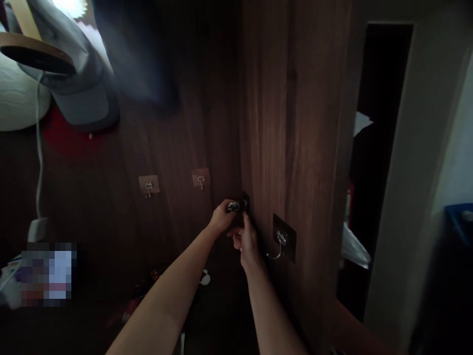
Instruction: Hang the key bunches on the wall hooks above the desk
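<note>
My left hand (220, 217) is closed around a small dark bunch with shiny metal parts (232, 207); its exact kind is too dim to make out. Close by, on the right-hand wood panel, is an adhesive hook (246, 202) on a dark pad. My right hand (247, 235) is just below that hook, its index finger stretched up to the hook's lower edge and the other fingers loosely bent. Nothing shows in the right hand. Whether the fingertip touches the hook is unclear.
Two adhesive hooks (149, 186) (201, 179) are on the back panel, and a larger hook (281, 238) is nearer on the right panel. Caps (83, 106) hang upper left beside a white cable (38, 148). A small white round object (205, 278) lies below.
</note>
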The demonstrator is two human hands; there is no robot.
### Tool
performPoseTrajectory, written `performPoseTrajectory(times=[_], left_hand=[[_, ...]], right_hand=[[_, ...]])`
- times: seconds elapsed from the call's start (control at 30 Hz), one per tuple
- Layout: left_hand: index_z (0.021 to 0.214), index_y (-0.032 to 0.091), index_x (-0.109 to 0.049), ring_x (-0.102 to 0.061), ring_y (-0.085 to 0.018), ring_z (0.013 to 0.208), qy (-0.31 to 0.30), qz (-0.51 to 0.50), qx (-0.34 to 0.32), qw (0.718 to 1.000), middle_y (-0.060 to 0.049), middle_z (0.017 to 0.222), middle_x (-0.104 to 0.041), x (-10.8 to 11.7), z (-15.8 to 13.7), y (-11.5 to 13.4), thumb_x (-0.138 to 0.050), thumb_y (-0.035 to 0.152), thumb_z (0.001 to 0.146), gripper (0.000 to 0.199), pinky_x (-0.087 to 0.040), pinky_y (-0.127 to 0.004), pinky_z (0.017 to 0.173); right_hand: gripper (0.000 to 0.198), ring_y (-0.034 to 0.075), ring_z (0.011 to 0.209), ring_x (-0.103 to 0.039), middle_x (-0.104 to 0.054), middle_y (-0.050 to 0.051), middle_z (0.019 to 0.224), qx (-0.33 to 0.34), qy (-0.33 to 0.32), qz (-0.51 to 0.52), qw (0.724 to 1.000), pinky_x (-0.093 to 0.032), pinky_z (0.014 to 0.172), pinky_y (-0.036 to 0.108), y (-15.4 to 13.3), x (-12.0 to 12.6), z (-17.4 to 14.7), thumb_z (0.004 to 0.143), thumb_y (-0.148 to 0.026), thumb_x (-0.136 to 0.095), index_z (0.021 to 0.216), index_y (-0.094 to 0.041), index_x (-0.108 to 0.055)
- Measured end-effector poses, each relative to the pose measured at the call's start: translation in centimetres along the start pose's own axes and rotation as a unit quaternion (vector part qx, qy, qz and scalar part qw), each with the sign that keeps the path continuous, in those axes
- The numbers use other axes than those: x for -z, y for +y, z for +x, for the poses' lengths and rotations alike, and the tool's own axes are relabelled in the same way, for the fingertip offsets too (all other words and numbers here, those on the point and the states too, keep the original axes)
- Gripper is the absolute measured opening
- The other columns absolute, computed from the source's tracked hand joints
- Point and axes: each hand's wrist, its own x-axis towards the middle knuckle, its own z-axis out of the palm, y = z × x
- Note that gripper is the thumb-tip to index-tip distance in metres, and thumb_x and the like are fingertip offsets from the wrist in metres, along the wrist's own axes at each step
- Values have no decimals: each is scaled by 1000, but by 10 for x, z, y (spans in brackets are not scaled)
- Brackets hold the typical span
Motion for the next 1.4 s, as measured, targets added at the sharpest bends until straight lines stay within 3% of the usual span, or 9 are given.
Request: performPoseTrajectory(times=[0.23,0.5,0.6,0.73,0.83,1.0,1.13,1.27,1.4], left_hand=[[111,20,-53,-59,-13,87,120,-20,-7,992,-1,96,-65,-7,-8,-3,-50,8,72,40,-44,-22,78],[96,15,-63,-59,-13,60,5,50,184,982,-3,80,-68,9,-93,-80,-60,7,62,35,-46,-21,53],[100,17,-62,-59,-11,55,2,51,199,979,-2,79,-68,25,-115,-84,-58,20,69,31,-44,-20,48],[93,18,-64,-63,-13,66,120,104,148,976,-2,78,-69,68,-134,-79,-50,23,75,24,-47,-21,61],[95,19,-63,-64,-16,78,206,153,112,960,-2,87,-69,108,-160,-87,-48,27,76,25,-48,-25,72],[99,19,-62,-59,-24,100,287,333,159,884,-8,101,-66,157,-222,-123,-41,26,81,29,-45,-37,84],[109,24,-61,-58,-24,102,185,373,213,884,-6,107,-66,162,-243,-139,-43,34,84,32,-44,-39,86],[124,33,-51,-47,-23,120,56,410,119,902,-2,127,-56,148,-236,-141,-46,43,83,42,-30,-44,103],[120,34,-55,-40,-25,126,18,408,108,906,-2,133,-51,143,-230,-141,-46,43,84,38,-25,-50,105]], right_hand=[[60,6,26,-30,-53,-6,42,28,2,-31,999,-16,30,16,8,3,-5,82,-53,-39,130,-17,-40],[61,5,32,-34,-62,-2,55,100,5,-75,992,-24,33,19,41,37,-40,79,-51,-47,130,-16,-43],[61,6,32,-35,-61,-2,55,101,2,-108,989,-25,34,19,55,47,-45,80,-52,-44,129,-15,-44],[50,10,37,-44,-63,1,59,82,-8,-213,974,-35,38,23,80,52,-39,82,-46,-39,118,-14,-52],[35,19,71,-63,-68,9,81,133,-64,-353,924,-49,67,32,98,55,-34,79,-31,-42,102,-15,-62],[40,31,118,-46,-55,13,125,165,-96,-604,774,-38,94,48,112,57,-40,82,-28,-42,118,-20,-58],[41,32,123,-42,-45,10,136,159,-148,-691,689,-29,99,55,119,47,-50,86,-39,-40,123,-27,-54],[37,29,124,-41,-49,7,132,180,-205,-699,661,-26,101,55,126,33,-60,86,-42,-42,120,-33,-56],[32,26,120,-45,-53,8,126,223,-259,-671,658,-29,101,50,132,23,-66,84,-37,-48,112,-32,-61]])
